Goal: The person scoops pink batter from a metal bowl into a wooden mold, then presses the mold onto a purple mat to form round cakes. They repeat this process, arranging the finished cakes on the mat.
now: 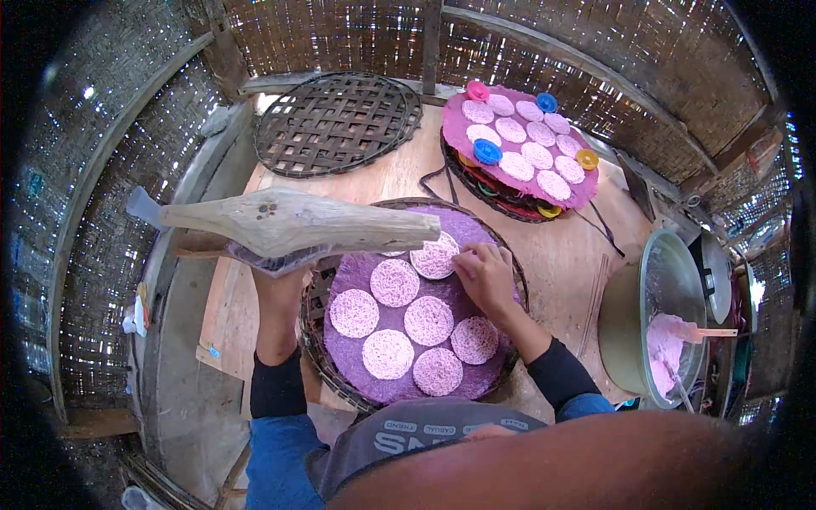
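A thick pale wooden beam (297, 223) extends across the view above a round tray. My left forearm rises to its left part, where the beam and a dark-edged piece under it hide the fingers of my left hand (279, 280). On the tray lies a purple cloth (357, 357) with several flat pink discs of fine strands, such as one disc (428, 320). My right hand (486, 276) has its fingers curled together at the right edge of the upper disc (435, 257), which the beam's end partly covers. The woven tray rim (316, 344) shows around the cloth.
Far right, another cloth-covered tray (510, 153) of pink discs rests on a stack, with coloured plastic cups (487, 151) along its edge. An empty woven tray (336, 123) lies far left. A large basin (625, 314) with pink dough (667, 344) stands right. Woven walls enclose the wooden table (225, 319).
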Demonstrator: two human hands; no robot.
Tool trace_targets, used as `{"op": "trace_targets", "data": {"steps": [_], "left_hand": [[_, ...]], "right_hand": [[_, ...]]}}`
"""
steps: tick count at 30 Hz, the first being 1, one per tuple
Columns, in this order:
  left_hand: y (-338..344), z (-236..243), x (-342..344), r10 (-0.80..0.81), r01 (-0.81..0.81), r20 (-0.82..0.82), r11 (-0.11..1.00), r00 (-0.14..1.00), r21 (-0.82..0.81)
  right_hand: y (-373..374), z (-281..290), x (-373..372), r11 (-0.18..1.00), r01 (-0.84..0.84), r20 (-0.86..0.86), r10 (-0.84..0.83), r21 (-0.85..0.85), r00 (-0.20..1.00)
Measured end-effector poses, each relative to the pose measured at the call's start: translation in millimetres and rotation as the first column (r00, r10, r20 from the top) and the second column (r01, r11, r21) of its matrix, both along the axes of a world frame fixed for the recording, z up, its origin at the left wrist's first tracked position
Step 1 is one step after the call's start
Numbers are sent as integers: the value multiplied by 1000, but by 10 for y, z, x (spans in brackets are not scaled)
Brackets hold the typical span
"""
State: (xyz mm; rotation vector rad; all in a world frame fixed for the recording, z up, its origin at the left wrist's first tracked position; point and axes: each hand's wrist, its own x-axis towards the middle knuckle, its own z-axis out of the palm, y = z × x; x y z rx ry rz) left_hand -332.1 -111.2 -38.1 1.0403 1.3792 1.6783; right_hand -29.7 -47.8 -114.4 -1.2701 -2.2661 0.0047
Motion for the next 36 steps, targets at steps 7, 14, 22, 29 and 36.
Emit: {"op": "trace_targets", "data": {"steps": [7,14,22,29,36], "left_hand": [[18,67,28,42,-47,45,993,998,111],[21,139,53,65,-64,-3,996,998,65],[42,85,50,65,-50,-106,990,992,135],[46,99,56,41,-38,-35,997,999,69],[34,97,50,0,0,13,999,1000,39]], "right_hand": [[256,-142,48,994,112,-31,-112,-14,993],[159,2,65,999,31,-10,-31,-17,999],[113,-35,73,1000,15,26,-14,-23,1000],[178,-124,99,996,86,-30,-87,-11,996],[83,-3,59,999,35,-53,-37,-41,998]]}}
